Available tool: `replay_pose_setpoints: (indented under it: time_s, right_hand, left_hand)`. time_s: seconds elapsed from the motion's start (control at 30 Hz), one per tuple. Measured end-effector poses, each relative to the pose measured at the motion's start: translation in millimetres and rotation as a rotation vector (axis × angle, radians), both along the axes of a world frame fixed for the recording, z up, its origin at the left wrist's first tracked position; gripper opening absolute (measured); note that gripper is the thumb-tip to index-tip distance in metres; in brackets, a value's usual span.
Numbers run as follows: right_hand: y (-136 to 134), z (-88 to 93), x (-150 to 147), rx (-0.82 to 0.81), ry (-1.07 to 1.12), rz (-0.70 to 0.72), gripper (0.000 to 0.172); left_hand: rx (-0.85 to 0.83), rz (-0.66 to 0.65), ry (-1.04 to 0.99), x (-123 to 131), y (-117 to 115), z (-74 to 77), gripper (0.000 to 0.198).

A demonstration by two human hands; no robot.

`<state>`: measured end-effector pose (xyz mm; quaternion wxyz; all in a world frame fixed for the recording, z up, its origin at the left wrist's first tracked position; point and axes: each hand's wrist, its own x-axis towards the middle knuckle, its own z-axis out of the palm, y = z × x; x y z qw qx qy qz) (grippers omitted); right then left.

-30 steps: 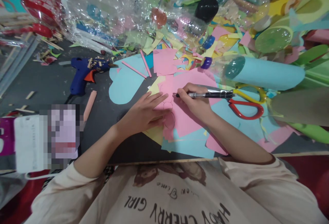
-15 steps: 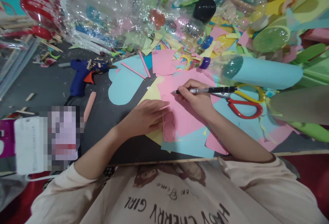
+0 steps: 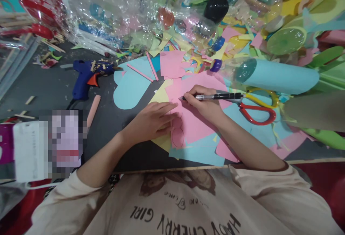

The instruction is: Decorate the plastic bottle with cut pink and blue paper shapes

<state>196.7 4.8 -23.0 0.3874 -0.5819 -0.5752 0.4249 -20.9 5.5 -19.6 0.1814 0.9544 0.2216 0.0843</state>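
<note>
A black-and-silver pen (image 3: 221, 96) is gripped in my right hand (image 3: 203, 102), its tip at the pink paper (image 3: 199, 120). Drawn circles run along the left edge of that paper. My left hand (image 3: 153, 121) lies flat over the same edge, fingers stretched toward the pen tip and partly covering the drawing. Under the pink sheet show yellow paper (image 3: 164, 143) and light blue paper (image 3: 199, 154). Scissors (image 3: 257, 114) with red and yellow handles lie just right of the pen, their blades partly hidden behind it and my hand.
Left lie a blue glue gun (image 3: 82, 82), a pink stick (image 3: 93, 111) and a rounded light blue cutout (image 3: 132, 93). A bottle wrapped in blue paper (image 3: 283, 76) lies at right. Clear plastic bottles (image 3: 113, 8) and paper scraps pile up at the back. The table's front edge (image 3: 172, 169) is close to my body.
My right hand and the pen have shifted very slightly, the pen tip a little lower. The left hand's fingers have moved slightly upward on the paper. Other things stay put.
</note>
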Motion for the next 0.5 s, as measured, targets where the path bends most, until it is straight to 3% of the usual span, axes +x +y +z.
replay_pose_setpoints:
  time_s: [0.5]
  right_hand:
    - [-0.2,2.3,-1.0,0.005,-0.016,0.008,0.026]
  left_hand:
    - [0.011,-0.006,-0.020,-0.3,0.4,0.1,0.036]
